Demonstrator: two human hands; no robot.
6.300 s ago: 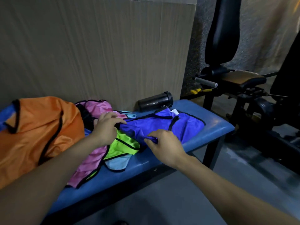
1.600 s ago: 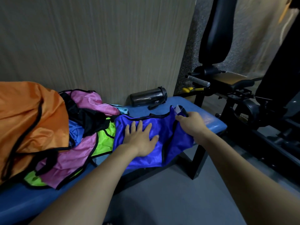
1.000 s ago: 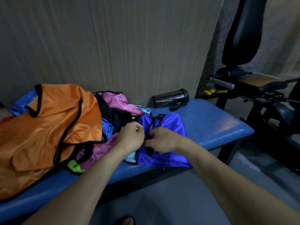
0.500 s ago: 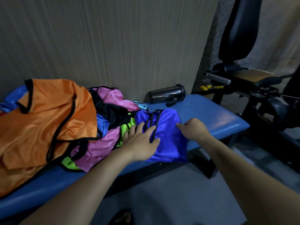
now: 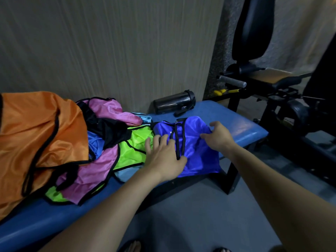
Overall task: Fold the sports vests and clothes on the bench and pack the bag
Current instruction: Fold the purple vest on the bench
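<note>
Blue padded worktop [image 5: 227, 117], set against a ribbed wall panel. Item one: blue vest [image 5: 196, 153] with black trim, folded into a compact bundle, lying near the worktop's right end with its lower edge hanging just over the front rim. Left hand [image 5: 164, 159] rests flat on the vest's left portion, fingers [image 5: 156, 142] straight and spread, partly over the neighbouring green cloth. Right hand [image 5: 218, 137] sits at the vest's right edge, fingers loosely bent and relaxed, touching the fabric (no clear pinch visible). Item two: heap of unfolded garments to the left, comprising a lime-green vest [image 5: 132, 150], a pink vest [image 5: 94, 171], a black garment [image 5: 111, 131] and a large orange vest [image 5: 36, 131] at the far left. Item three: dark shaker bottle [image 5: 173, 104] lying on its side at the back of the worktop, against the wall. Gym machine [image 5: 272, 84] stands to the right, apart from the worktop.
</note>
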